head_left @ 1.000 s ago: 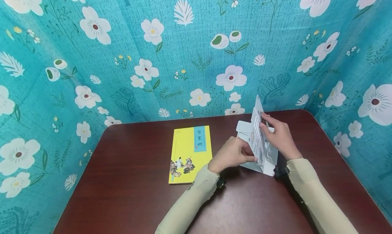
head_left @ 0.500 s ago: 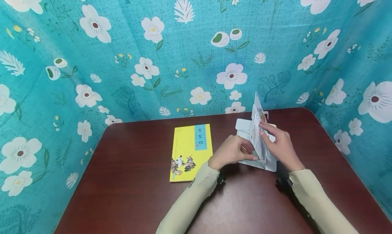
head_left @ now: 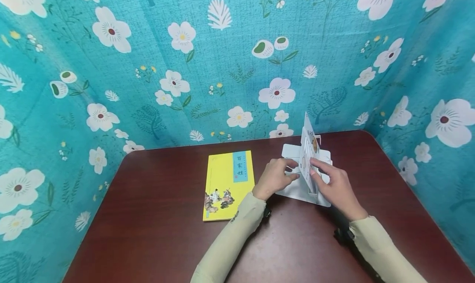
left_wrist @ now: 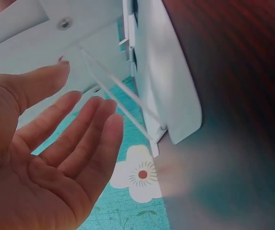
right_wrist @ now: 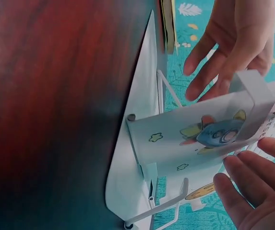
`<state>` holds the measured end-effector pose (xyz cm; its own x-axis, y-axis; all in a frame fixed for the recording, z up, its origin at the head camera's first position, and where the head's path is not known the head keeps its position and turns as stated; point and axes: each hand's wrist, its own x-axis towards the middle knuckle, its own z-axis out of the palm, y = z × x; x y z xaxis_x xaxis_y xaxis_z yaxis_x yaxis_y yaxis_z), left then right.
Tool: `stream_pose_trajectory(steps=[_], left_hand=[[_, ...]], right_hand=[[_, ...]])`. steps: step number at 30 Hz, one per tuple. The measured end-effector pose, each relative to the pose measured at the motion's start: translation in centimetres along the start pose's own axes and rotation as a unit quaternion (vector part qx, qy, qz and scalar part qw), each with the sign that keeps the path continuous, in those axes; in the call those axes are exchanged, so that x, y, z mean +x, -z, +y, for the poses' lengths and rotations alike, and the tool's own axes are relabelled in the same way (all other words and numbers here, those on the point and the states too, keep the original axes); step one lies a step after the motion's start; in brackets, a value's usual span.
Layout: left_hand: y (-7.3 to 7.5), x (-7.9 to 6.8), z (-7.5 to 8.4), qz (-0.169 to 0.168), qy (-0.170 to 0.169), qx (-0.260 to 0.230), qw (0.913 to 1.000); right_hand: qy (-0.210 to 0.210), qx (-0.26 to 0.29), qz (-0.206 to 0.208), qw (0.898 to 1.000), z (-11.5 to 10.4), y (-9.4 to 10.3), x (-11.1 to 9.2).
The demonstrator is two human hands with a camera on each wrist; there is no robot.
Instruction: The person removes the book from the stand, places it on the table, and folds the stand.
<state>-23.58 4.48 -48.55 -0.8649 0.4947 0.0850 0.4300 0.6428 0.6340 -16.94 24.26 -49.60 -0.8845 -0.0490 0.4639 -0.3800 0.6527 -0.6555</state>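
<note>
A white folding book stand (head_left: 307, 149) stands on the table, its printed panel upright above a flat base plate (head_left: 297, 193). Cartoon pictures and lettering cover the panel (right_wrist: 175, 136) in the right wrist view. Just left of the panel is my left hand (head_left: 273, 178), fingers loosely bent and apart, holding nothing. Thin wire legs (left_wrist: 137, 101) show beyond its fingertips in the left wrist view. On the other side, my right hand (head_left: 335, 186) touches the panel's face with thumb and fingertips. Its other fingers (right_wrist: 238, 191) are spread loosely.
A yellow book (head_left: 226, 188) with a blue title strip lies flat left of the stand. The dark red-brown table (head_left: 156, 217) ends at a teal flowered curtain (head_left: 208, 89) behind and at both sides.
My left hand has come away from the panel's lower edge, up and left, its fingertips parting. My right hand has shifted slightly down along the panel, which stands a little more upright.
</note>
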Motion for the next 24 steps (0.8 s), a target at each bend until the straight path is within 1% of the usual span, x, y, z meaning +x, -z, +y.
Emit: stream_pose_trajectory(steps=[5, 14, 21, 24], left_hand=[[-0.8, 0.4, -0.1, 0.002, 0.008, 0.008, 0.9999], [-1.8, 0.9, -0.4, 0.013, 0.002, 0.032, 0.9994], [-2.1, 1.2, -0.4, 0.034, -0.001, 0.049, 0.9982], [-2.1, 1.4, -0.3, 0.036, -0.001, 0.059, 0.9976]], right_hand=[[0.012, -0.017, 0.008, 1.0, -0.7, 0.0, -0.8], [0.028, -0.041, 0.018, 0.999, -1.7, -0.2, -2.0], [0.056, -0.083, 0.052, 0.994, -1.9, -0.2, -2.5], [0.069, -0.095, 0.063, 0.991, -2.0, 0.0, -2.6]])
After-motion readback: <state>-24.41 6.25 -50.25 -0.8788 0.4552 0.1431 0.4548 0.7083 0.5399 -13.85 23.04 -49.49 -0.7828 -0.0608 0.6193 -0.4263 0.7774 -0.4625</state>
